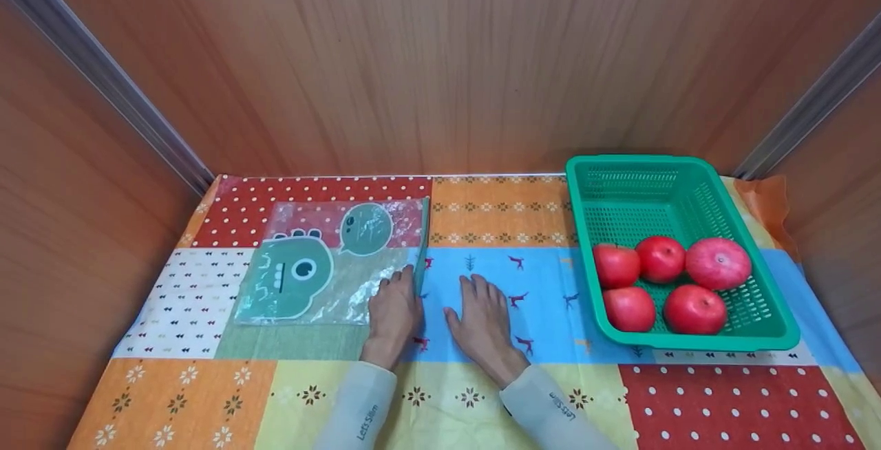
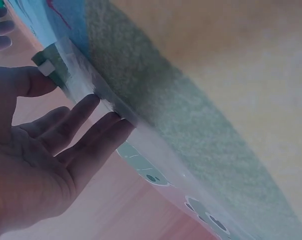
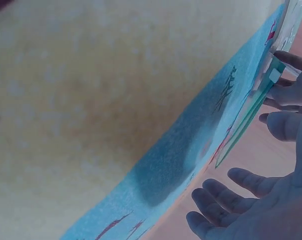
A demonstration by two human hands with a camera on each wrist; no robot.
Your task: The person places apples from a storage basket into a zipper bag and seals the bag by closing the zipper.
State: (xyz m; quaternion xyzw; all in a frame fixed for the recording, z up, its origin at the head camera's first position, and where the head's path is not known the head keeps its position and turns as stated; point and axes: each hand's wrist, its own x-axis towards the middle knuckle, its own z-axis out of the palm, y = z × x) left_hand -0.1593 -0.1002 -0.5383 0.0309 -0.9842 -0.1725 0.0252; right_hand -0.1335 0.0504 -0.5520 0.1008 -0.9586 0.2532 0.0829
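Note:
A clear zip bag (image 1: pixel 358 278) with green cartoon prints lies flat on the left half of the patterned cloth. Along its right edge runs a green zip strip (image 1: pixel 425 219), and a small white slider (image 2: pixel 46 67) sits at the strip's near end. My left hand (image 1: pixel 396 309) rests on the bag's near right corner, its thumb by the slider and its loosely bent fingertips on the plastic. Just right of the bag, my right hand (image 1: pixel 484 319) hovers low over the blue patch, fingers relaxed and thumb spread, holding nothing.
A green plastic basket (image 1: pixel 695 341) stands on the right, with several red apples (image 1: pixel 661 259) inside. One larger, pinkish round fruit (image 1: pixel 718 263) is among them. Wood-grain panels (image 1: pixel 440 65) enclose the table at the back and both sides.

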